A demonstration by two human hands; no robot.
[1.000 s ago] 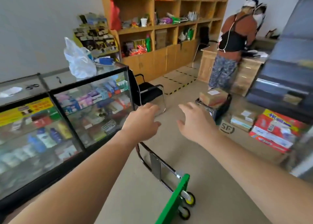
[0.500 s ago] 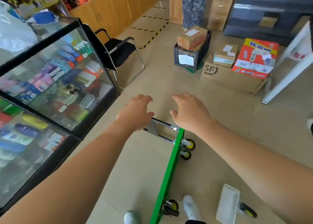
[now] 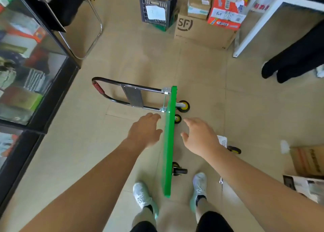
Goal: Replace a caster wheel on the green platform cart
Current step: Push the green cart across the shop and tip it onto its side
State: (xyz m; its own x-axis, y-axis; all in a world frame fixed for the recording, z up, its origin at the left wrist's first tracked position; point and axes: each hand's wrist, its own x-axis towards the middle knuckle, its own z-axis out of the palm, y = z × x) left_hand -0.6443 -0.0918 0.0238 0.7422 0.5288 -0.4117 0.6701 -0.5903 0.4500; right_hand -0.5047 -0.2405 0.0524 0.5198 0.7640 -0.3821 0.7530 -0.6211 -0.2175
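Cart deck (image 3: 169, 144) stands on edge between left hand (image 3: 145, 131) and right hand (image 3: 201, 137). Left of it: bare floor (image 3: 78, 144) to the display case (image 3: 26, 74), only the handle (image 3: 122, 93) jutting at the far end. Right: casters (image 3: 183, 106) project; white tray (image 3: 222, 140), loose wheel (image 3: 235, 149) close by.

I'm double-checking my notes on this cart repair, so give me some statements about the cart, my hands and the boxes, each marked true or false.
1. The green platform cart stands on its edge, wheels toward the person's right. True.
2. The left hand grips the cart's handle. False: it is open, holding nothing, beside the cart.
3. A cardboard box marked SF sits on the floor beyond the cart. True.
4. Both shoes are left of the cart. False: the left shoe and right shoe straddle it.
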